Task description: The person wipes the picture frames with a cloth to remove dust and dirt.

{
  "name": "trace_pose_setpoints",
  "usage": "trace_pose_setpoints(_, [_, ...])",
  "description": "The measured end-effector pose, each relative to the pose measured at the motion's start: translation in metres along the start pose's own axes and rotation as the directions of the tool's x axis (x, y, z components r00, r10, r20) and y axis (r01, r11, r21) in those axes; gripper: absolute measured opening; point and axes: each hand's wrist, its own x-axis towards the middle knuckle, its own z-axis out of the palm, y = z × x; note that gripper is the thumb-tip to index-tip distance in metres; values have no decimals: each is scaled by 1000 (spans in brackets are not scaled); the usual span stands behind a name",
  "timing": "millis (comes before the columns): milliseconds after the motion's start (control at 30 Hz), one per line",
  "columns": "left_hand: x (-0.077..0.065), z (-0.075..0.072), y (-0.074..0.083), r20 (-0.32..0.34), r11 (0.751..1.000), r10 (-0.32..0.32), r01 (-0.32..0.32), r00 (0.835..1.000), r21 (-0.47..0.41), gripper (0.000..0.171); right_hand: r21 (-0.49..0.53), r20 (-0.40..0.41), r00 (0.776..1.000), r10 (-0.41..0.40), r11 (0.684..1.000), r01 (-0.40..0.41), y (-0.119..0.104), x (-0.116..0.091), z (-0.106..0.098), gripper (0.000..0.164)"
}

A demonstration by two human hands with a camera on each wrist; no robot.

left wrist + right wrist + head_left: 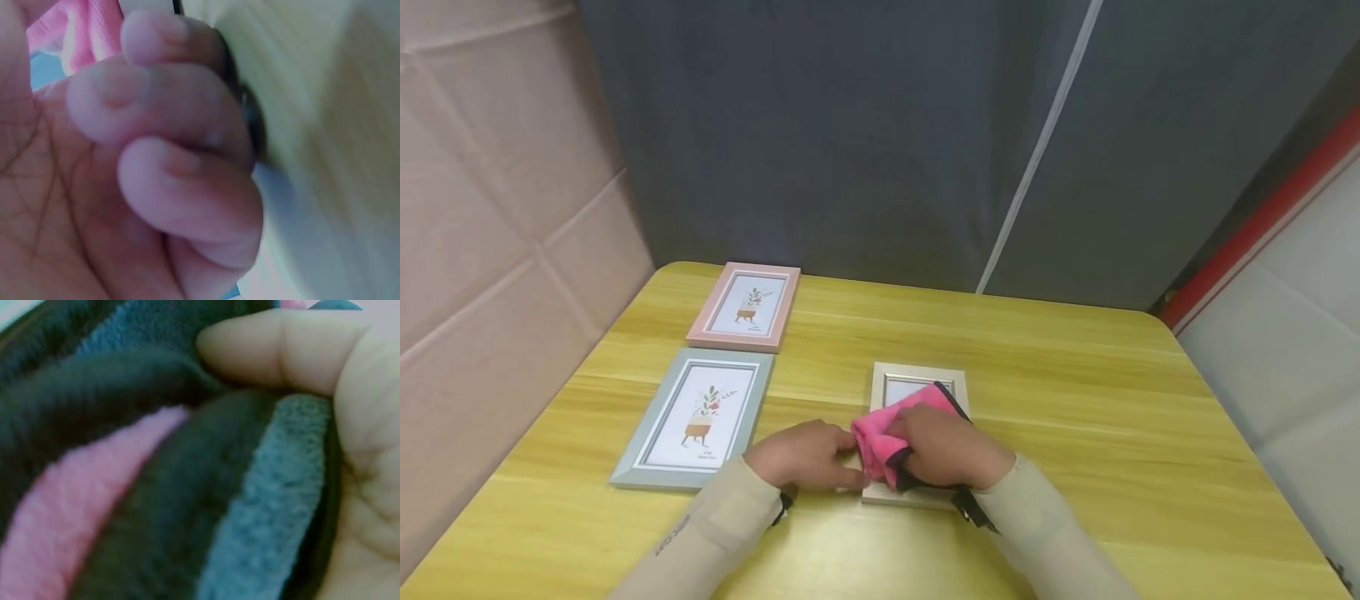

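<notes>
A small picture frame (878, 379) with a cream or pale gold border lies flat on the table. My right hand (936, 446) grips a bunched pink cleaning cloth (880, 433) over the middle of it, hiding most of the picture. In the right wrist view the cloth (256, 506) shows black edging and a grey-blue side, with the fingers curled into its folds. My left hand (808, 456) holds the frame by its left edge, thumb toward me. The left wrist view shows its curled fingers (181, 112) low beside the tabletop.
Left of my hands lies a larger light blue picture frame (658, 450) with a potted-plant print. Behind it, a pink picture frame (707, 329) lies near the back left corner. The wood-grain table (1112, 450) meets a dark grey curtain (820, 142) at the back.
</notes>
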Motion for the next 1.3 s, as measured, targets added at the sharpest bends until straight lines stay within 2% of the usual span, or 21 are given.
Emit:
trace_pose_setpoints(200, [1, -1, -1, 20, 1000, -23, 23, 1000, -3, 69, -14, 9, 994, 107, 994, -107, 7, 14, -4, 24])
trace_pose_setpoints(333, [1, -2, -1, 29, 999, -32, 32, 999, 12, 70, -81, 10, 989, 148, 986, -146, 7, 17, -4, 14])
trace_pose_setpoints(467, [1, -3, -1, 34, 999, -29, 28, 999, 27, 70, -149, 29, 978, 207, 968, -201, 5, 16, -3, 44])
trace_pose_setpoints(567, [0, -3, -1, 30, 999, -32, 31, 999, 11, 70, -107, 20, 976, 217, 971, -214, 8, 17, -2, 49])
trace_pose_setpoints(700, [1, -2, -1, 6, 998, -42, 42, 999, -39, 68, 40, -14, 994, 111, 993, -110, 26, 21, -5, 19])
trace_pose_setpoints(733, [1, -1, -1, -1, 998, -44, 44, 999, -49, 67, 80, -22, 996, 84, 993, -82, 32, 21, -8, 16])
trace_pose_setpoints(833, [2, -1, -3, -15, 997, -42, 41, 999, -70, 67, 173, -46, 999, 9, 985, -1, 47, 14, -16, 28])
trace_pose_setpoints(933, [5, -2, -7, -10, 996, -17, 16, 1000, -84, 61, 217, -49, 998, -44, 975, 54, 53, -1, -21, 32])
trace_pose_setpoints(1033, [7, -4, -13, -3, 987, -8, 7, 1000, -160, 47, 239, -28, 993, -111, 964, 115, 50, -18, -22, 33])
trace_pose_setpoints(1100, [8, -4, -17, 0, 970, -20, 19, 1000, -243, 40, 250, -22, 987, -157, 955, 158, 43, -28, -19, 33])
trace_pose_setpoints(1200, [9, -3, -21, -17, 938, -39, 31, 999, -344, 31, 247, -37, 965, -260, 933, 261, 30, -37, -11, 33])
trace_pose_setpoints(1300, [11, -3, -20, -62, 935, -42, 17, 997, -353, 32, 176, -50, 941, -335, 924, 339, 18, -41, -1, 34])
